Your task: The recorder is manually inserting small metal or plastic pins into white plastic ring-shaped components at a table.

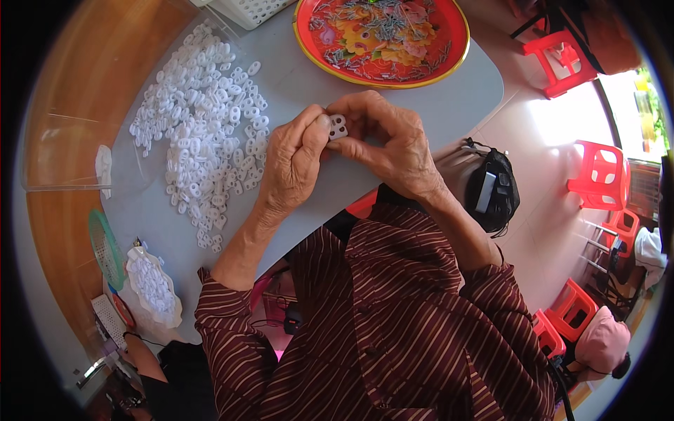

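Note:
Above the table's near edge, a small white plastic piece with several dark holes (338, 127) sits between my two hands. My right hand (397, 140) pinches it with thumb and forefinger. The fingers of my left hand (296, 151) are closed at its left edge, thumb tip against it; whatever else lies between them is hidden. Left of my left hand spreads a large pile of white plastic pieces (196, 126), many with holes through them. Beyond my hands stands a round red tray (309, 43) with a yellow rim and flower print, holding many small silvery metal pieces.
A white perforated basket (256, 12) stands at the far edge. At the lower left are a scalloped dish of white pieces (153, 284), a green mesh basket (105, 249) and another person's arm (146, 358). Red stools (602, 175) and a black mesh bag (495, 189) are to the right.

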`<state>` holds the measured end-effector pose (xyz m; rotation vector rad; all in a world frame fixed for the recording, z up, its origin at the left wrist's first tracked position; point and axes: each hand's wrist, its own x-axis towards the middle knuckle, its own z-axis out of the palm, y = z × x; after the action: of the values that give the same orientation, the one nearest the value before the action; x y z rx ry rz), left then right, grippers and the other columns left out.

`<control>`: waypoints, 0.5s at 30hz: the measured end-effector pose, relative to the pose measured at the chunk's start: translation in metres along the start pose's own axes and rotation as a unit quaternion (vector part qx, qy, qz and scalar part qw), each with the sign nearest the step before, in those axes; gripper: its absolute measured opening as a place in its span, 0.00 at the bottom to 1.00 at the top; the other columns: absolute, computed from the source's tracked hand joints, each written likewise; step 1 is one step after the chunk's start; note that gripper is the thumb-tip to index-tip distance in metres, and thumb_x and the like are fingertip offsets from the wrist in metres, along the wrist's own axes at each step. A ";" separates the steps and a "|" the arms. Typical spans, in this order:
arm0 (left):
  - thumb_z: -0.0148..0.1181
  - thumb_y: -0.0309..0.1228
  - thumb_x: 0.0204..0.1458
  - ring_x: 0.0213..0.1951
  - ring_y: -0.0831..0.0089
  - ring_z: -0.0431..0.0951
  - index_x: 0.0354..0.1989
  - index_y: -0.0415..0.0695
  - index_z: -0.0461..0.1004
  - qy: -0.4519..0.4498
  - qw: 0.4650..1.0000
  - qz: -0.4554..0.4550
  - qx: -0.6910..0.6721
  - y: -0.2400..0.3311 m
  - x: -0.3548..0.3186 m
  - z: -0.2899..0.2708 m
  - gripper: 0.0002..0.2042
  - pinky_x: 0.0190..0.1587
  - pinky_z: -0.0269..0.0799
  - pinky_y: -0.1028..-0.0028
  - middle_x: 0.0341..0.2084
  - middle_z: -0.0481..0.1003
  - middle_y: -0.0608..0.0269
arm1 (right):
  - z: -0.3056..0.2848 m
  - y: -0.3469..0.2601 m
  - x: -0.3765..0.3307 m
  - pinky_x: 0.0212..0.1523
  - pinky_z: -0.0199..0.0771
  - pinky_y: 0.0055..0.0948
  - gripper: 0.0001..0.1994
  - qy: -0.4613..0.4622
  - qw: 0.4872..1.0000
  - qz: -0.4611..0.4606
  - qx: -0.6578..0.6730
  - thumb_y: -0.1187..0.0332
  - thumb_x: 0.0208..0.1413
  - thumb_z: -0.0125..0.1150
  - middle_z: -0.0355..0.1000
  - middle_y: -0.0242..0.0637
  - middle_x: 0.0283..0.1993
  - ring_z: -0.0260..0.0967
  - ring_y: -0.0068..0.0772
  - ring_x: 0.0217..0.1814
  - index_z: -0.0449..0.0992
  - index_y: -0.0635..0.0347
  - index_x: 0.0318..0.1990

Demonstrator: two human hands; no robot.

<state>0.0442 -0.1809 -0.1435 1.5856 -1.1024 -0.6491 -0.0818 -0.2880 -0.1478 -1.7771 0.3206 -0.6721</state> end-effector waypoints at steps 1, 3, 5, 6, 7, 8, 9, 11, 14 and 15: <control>0.44 0.32 0.60 0.22 0.77 0.57 0.32 0.35 0.63 0.011 1.000 0.014 0.012 0.000 0.000 0.001 0.11 0.24 0.59 0.74 0.17 0.60 0.62 | 0.000 -0.001 0.000 0.31 0.70 0.23 0.17 0.004 1.000 -0.013 -0.009 0.77 0.43 0.67 0.68 0.32 0.26 0.66 0.22 0.27 0.71 0.64 0.43; 0.44 0.32 0.59 0.22 0.78 0.57 0.32 0.34 0.63 0.013 1.000 0.021 0.013 0.000 -0.001 0.002 0.11 0.24 0.58 0.75 0.17 0.60 0.62 | -0.002 -0.003 0.000 0.31 0.70 0.24 0.16 0.000 1.000 -0.019 -0.023 0.77 0.43 0.67 0.69 0.33 0.26 0.67 0.24 0.27 0.71 0.64 0.42; 0.44 0.31 0.59 0.22 0.78 0.56 0.32 0.34 0.63 0.015 0.999 0.027 0.014 -0.001 -0.001 0.002 0.11 0.24 0.58 0.75 0.17 0.59 0.62 | -0.002 -0.003 0.000 0.31 0.70 0.25 0.15 -0.004 0.999 -0.024 -0.037 0.77 0.43 0.67 0.69 0.35 0.25 0.68 0.27 0.27 0.71 0.64 0.40; 0.44 0.31 0.59 0.22 0.78 0.56 0.31 0.35 0.62 0.003 1.000 0.022 0.013 0.000 -0.001 0.001 0.11 0.24 0.58 0.75 0.17 0.58 0.62 | -0.002 -0.003 0.000 0.30 0.70 0.25 0.15 -0.005 0.999 -0.028 -0.038 0.77 0.42 0.66 0.69 0.36 0.25 0.68 0.29 0.27 0.70 0.64 0.39; 0.44 0.32 0.59 0.22 0.78 0.56 0.31 0.35 0.62 -0.008 1.000 0.016 0.013 0.000 -0.001 0.000 0.11 0.24 0.57 0.75 0.17 0.58 0.62 | -0.001 -0.003 0.000 0.30 0.70 0.26 0.14 -0.006 0.999 -0.031 -0.039 0.77 0.42 0.66 0.70 0.37 0.25 0.69 0.31 0.27 0.70 0.64 0.38; 0.44 0.32 0.59 0.22 0.78 0.56 0.31 0.35 0.62 -0.007 1.000 0.016 0.013 -0.001 -0.001 0.000 0.11 0.24 0.57 0.75 0.17 0.58 0.62 | -0.001 -0.003 0.000 0.30 0.70 0.26 0.14 -0.006 0.999 -0.031 -0.039 0.77 0.42 0.66 0.70 0.37 0.25 0.69 0.31 0.27 0.70 0.64 0.38; 0.44 0.31 0.59 0.22 0.78 0.56 0.31 0.35 0.62 -0.009 1.000 0.009 0.002 -0.002 -0.002 0.000 0.10 0.24 0.57 0.75 0.17 0.58 0.62 | -0.001 -0.004 0.000 0.30 0.70 0.27 0.14 -0.009 0.999 -0.030 -0.041 0.78 0.42 0.66 0.70 0.38 0.25 0.69 0.32 0.27 0.70 0.64 0.38; 0.44 0.31 0.59 0.22 0.78 0.56 0.30 0.36 0.62 -0.011 1.000 0.003 -0.009 -0.001 -0.002 0.002 0.10 0.24 0.57 0.75 0.17 0.57 0.62 | -0.001 -0.005 -0.001 0.30 0.70 0.27 0.13 -0.012 0.999 -0.029 -0.044 0.78 0.42 0.65 0.70 0.38 0.25 0.70 0.33 0.27 0.70 0.64 0.37; 0.44 0.31 0.58 0.22 0.78 0.56 0.29 0.36 0.61 -0.004 1.000 0.002 -0.011 0.000 -0.004 0.003 0.10 0.24 0.58 0.76 0.17 0.57 0.63 | 0.001 -0.002 -0.003 0.30 0.70 0.28 0.13 0.000 0.998 -0.036 -0.053 0.78 0.42 0.65 0.70 0.40 0.26 0.70 0.35 0.27 0.70 0.64 0.37; 0.44 0.30 0.58 0.23 0.78 0.56 0.29 0.36 0.61 -0.005 1.000 0.000 -0.016 0.000 -0.004 0.003 0.10 0.25 0.58 0.76 0.18 0.58 0.63 | 0.001 -0.001 -0.003 0.29 0.70 0.28 0.13 0.003 0.998 -0.045 -0.053 0.78 0.42 0.65 0.71 0.40 0.26 0.71 0.36 0.27 0.70 0.64 0.36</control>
<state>0.0398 -0.1787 -0.1448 1.5566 -1.0950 -0.6727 -0.0835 -0.2851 -0.1484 -1.9006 0.2864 -0.7366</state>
